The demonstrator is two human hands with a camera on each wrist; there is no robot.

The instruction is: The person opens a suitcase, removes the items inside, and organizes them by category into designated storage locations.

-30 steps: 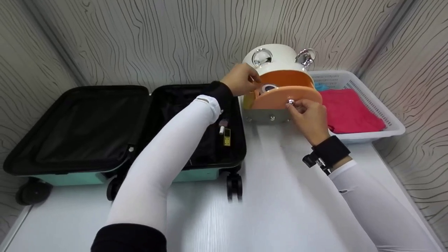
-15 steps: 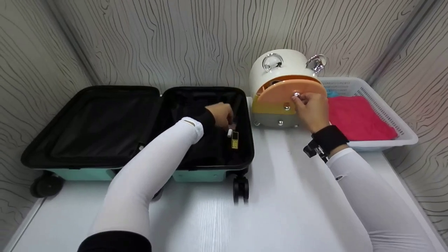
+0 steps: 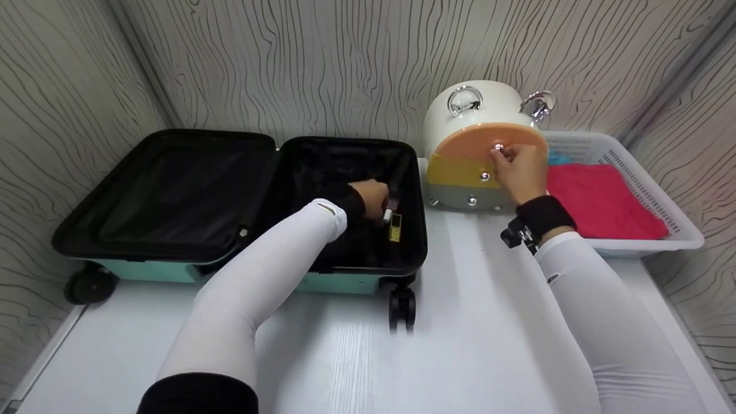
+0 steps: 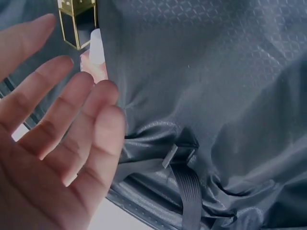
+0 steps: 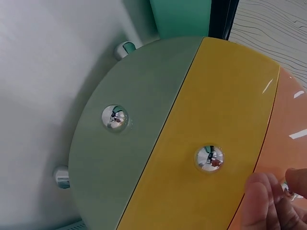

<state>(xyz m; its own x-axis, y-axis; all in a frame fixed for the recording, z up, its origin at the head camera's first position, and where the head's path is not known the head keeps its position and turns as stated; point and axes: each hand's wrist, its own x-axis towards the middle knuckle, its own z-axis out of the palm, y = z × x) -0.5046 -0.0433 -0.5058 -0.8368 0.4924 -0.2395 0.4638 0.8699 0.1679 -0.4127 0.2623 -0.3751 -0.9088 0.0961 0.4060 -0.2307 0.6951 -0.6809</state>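
Note:
In the head view my left hand [image 3: 372, 198] is low in the right half of the suitcase [image 3: 351, 270]. The left wrist view shows its fingers apart and slightly bent, holding nothing. Just past the fingertips lie a small pink bottle with a white cap [image 4: 97, 48] and a gold-and-black case [image 4: 78, 24]. My right hand [image 3: 523, 172] pinches the silver knob [image 3: 498, 148] of the orange drawer [image 3: 466, 142], the top one of a round white cabinet [image 3: 440, 112]. That drawer sits flush above the yellow drawer [image 5: 211, 105] and the grey-green drawer [image 5: 139, 96].
The other suitcase half [image 3: 178, 195] lies flat at the left. A white plastic basket [image 3: 684, 236] with folded red cloth [image 3: 604, 201] and something blue stands right of the cabinet. Patterned walls [image 3: 345, 69] rise close behind, and the white tabletop [image 3: 454, 345] extends in front.
My left hand has left the orange drawer and come down into the suitcase. My right hand has pushed the drawer in until flush, still pinching its knob. The head view has shifted slightly.

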